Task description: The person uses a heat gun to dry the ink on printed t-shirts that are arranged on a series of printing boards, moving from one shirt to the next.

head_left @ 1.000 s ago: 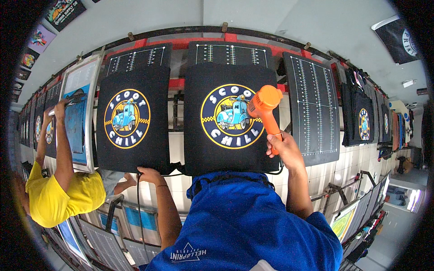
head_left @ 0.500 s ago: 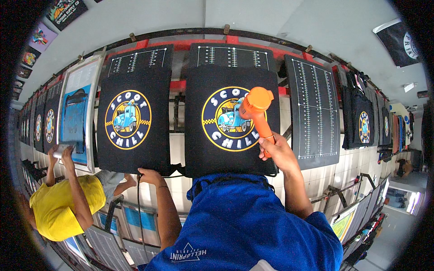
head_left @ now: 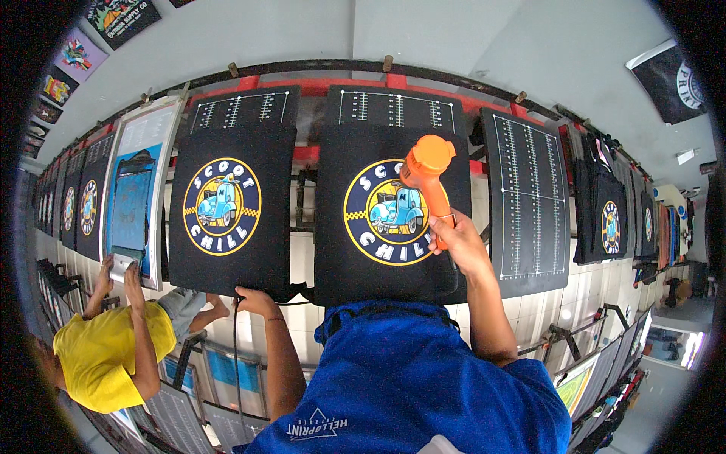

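My right hand (head_left: 460, 240) is closed round the handle of an orange hair dryer (head_left: 431, 163). The dryer's head hangs over the right part of a round scooter print on a black T-shirt (head_left: 340, 257), covering some of the lettering. This shirt lies flat on a dark board. At the near edge of the neighbouring black T-shirt (head_left: 276, 250), which bears the same scooter print, my left hand (head_left: 257, 300) is closed on a black cord (head_left: 236, 340). Part of the cord hangs below that hand; another part runs right along the shirts' near edges.
A bare marked board (head_left: 529, 204) stands right of the shirts. On the left, a co-worker in yellow (head_left: 113, 348) holds a squeegee (head_left: 121, 266) at the near end of a framed screen (head_left: 168, 144). A dark rail (head_left: 325, 68) runs behind the boards. More printed shirts (head_left: 609, 216) lie farther right.
The scene has shifted slightly lower in the view. My dryer has moved a little farther from me over the print. The co-worker's squeegee has moved right, onto the screen's near end.
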Demonstrator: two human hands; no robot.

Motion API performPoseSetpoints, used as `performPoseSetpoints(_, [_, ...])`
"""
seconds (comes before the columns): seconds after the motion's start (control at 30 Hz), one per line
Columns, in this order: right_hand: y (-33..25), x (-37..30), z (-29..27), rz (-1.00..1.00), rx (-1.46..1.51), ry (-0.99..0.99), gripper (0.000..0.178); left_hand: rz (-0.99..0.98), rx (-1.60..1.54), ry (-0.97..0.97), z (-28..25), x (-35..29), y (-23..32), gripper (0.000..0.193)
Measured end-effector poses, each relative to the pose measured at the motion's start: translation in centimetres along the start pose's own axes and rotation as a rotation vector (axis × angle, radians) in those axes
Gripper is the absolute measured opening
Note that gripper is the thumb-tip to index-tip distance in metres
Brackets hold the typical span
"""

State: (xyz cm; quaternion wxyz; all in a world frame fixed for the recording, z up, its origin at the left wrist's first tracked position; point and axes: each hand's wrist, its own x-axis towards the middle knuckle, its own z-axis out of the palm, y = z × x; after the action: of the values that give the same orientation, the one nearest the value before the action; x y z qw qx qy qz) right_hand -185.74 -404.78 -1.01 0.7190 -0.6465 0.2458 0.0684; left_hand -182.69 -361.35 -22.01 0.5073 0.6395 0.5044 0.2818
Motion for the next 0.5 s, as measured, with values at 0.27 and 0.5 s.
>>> performPoseSetpoints(0.27, [-1.0, 1.3, 0.8, 0.021, 0.006, -0.056, 0.026, -0.005, 0.007, -0.015, -0.4, 0.1, 0.0, 0.054])
performPoseSetpoints(0.5, [-1.2, 1.5, 0.0, 0.069, 0.002, -0.064, 0.023, 0.022, 0.042, 0.029, -0.5, -1.0, 1.5, 0.054])
